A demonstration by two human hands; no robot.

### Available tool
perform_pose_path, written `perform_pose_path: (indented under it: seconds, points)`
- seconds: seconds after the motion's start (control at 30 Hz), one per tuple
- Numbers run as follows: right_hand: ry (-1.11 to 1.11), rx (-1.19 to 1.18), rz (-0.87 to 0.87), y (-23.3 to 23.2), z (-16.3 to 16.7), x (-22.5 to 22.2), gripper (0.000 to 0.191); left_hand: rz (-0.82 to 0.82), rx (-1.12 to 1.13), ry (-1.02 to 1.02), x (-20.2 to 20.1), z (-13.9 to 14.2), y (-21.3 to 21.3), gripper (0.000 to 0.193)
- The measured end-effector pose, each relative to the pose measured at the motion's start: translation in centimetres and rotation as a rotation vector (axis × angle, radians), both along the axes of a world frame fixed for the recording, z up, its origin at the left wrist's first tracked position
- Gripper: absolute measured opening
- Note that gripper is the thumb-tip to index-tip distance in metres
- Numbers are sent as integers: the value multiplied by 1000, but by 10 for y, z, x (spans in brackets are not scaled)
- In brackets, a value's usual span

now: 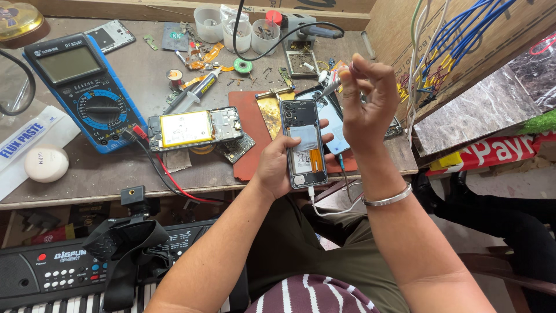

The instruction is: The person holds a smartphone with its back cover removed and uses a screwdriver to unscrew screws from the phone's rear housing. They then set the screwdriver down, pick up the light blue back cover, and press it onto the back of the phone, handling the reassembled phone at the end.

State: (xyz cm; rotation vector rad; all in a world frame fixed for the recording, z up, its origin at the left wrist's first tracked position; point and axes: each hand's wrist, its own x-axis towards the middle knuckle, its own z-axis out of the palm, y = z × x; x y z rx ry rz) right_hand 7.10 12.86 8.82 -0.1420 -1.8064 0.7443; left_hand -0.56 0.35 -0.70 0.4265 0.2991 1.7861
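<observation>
Over the front edge of the worktop (87, 174), the left hand (278, 165) cradles an opened smartphone (303, 142) from beneath, fingers wrapped round its sides so the exposed back faces up toward the camera. A white cable (324, 210) hangs from its lower end, so the phone seems held low and close to keep that lead slack. The right hand (365, 104) is raised just above and to the right of the phone, fingers curled shut round a small tube (335, 81) with a white nozzle, pinched near the tip, probably for fine control. Behind the phone lies a reddish mat (246, 145) carrying a gold-coloured plate. To the left, well apart from both hands, a second opened phone with a yellow battery (194, 128) rests flat, clipped by red and black leads to a blue multimeter (84, 87). A syringe (194, 93) and small white cups (237, 26) sit farther back, within reach. A keyboard (69, 272) lies below the worktop.
</observation>
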Motion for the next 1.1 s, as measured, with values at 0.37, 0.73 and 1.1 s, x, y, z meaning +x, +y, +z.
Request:
perform_pose_path:
  seconds: [0.37,0.73,1.1]
  points:
    - [67,-21,-20,-3,1,0,29,-14,8,14,-1,-4,1,65]
    - [49,-3,-84,-1,0,2,36,-6,1,26,0,-3,1,65]
    - [43,-21,-47,-1,3,2,36,3,-12,28,-1,-4,2,66]
